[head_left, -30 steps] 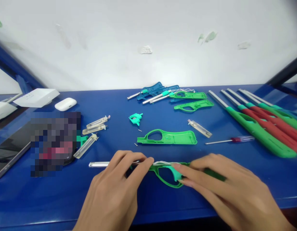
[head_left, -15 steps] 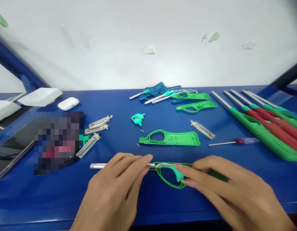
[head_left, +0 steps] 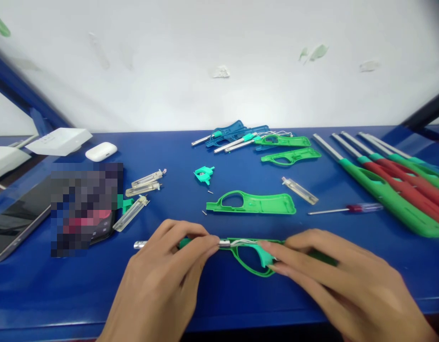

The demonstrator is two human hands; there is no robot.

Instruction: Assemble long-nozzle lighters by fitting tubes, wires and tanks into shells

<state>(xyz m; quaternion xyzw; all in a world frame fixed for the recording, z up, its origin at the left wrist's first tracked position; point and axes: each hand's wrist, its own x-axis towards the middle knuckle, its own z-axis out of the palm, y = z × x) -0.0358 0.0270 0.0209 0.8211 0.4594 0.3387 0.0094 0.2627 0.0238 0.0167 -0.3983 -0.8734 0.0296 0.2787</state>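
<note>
My left hand (head_left: 162, 275) pinches the silver metal tube (head_left: 224, 243) of a lighter near its inner end. Under its fingers, a bit of teal green collar (head_left: 184, 242) shows on the tube. Thin white wires (head_left: 245, 242) run from the tube toward my right hand (head_left: 336, 270). There, thumb and fingers are closed around a teal trigger (head_left: 265, 256) lying in a green lighter shell half (head_left: 241, 263). The rear of that shell is mostly covered by my right hand. Beyond both hands lies a second green shell half (head_left: 262, 205), inner side up.
Clear fuel tanks (head_left: 131, 213) lie left, beside two phones (head_left: 20, 218); another tank (head_left: 300, 191) sits right, near a screwdriver (head_left: 361, 208). A teal part (head_left: 204, 175) and small screws (head_left: 204, 213) are mid-table. Opened blue lighters (head_left: 233, 135) lie behind, whole lighters (head_left: 383, 183) at right.
My left index finger has drawn back slightly and bent, uncovering the teal collar on the tube. My right hand has barely moved. The view has shifted very slightly.
</note>
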